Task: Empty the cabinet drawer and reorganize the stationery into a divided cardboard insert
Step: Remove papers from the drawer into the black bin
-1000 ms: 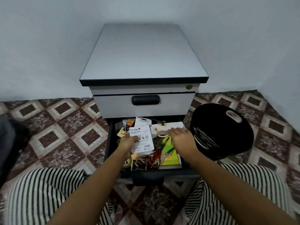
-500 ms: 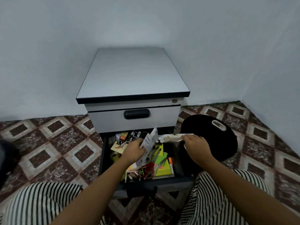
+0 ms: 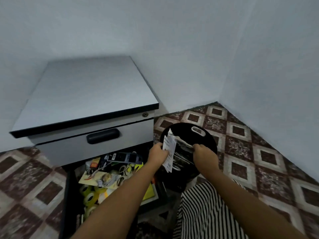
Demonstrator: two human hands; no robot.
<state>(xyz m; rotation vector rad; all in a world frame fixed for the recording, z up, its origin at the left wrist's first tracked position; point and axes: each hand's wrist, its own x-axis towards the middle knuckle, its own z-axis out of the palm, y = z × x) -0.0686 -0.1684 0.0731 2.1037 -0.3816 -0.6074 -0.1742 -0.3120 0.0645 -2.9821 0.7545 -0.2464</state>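
My L hand (image 3: 158, 155) grips a white card pack (image 3: 170, 149), long axis pointing away from me, R hand (image 3: 204, 156) pinching a pale flat packet (image 3: 183, 144) angled crosswise, both above the black round board (image 3: 209, 144), right of the open drawer (image 3: 68, 195).

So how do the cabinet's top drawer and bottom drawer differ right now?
The top drawer is shut; the bottom drawer is pulled out. The top drawer's contents are hidden; the bottom drawer shows tape rolls and packets. Both sit in the same grey cabinet.
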